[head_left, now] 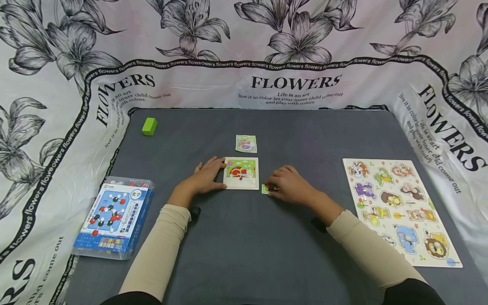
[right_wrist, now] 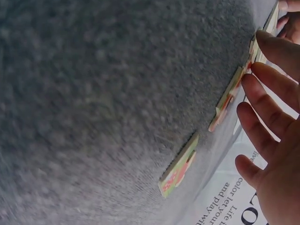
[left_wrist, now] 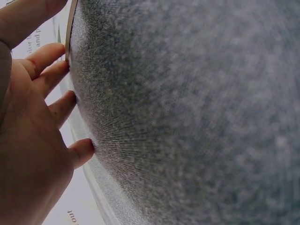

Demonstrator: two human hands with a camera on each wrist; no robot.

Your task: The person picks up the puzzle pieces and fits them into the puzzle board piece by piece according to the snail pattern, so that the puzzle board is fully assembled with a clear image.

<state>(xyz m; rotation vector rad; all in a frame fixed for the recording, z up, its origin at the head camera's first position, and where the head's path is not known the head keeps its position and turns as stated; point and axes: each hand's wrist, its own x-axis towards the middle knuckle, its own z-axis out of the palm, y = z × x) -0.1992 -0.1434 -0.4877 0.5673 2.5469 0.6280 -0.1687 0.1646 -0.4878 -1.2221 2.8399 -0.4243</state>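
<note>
In the head view, the left hand rests its fingertips and thumb along the near side of a square board, steadying it without clasping. At the right hand, thumb and fingers appear to pinch a small green piece, lying just off the board's opposite side. A picture tile lies beyond both hands, apart from the board. The work looks partly done: a red and green picture fills the board's upper part, while a pale strip shows below it, and the piece and tile remain outside. Whether either belongs there, I cannot tell.

For room, grey worktop spreads between the forearms. Well out from the left hand are a boxed kit and, farther away, a green block; well out from the right hand is an animal puzzle, partly under that sleeve.

In the left wrist view, the fingers are spread and straight, with the board's thin edge against the nearest tips; its face is hidden.

In the right wrist view, pieces lie flat at the fingertips, the board's edge just past them. Another tile sits beyond the little finger, with worktop around it.
</note>
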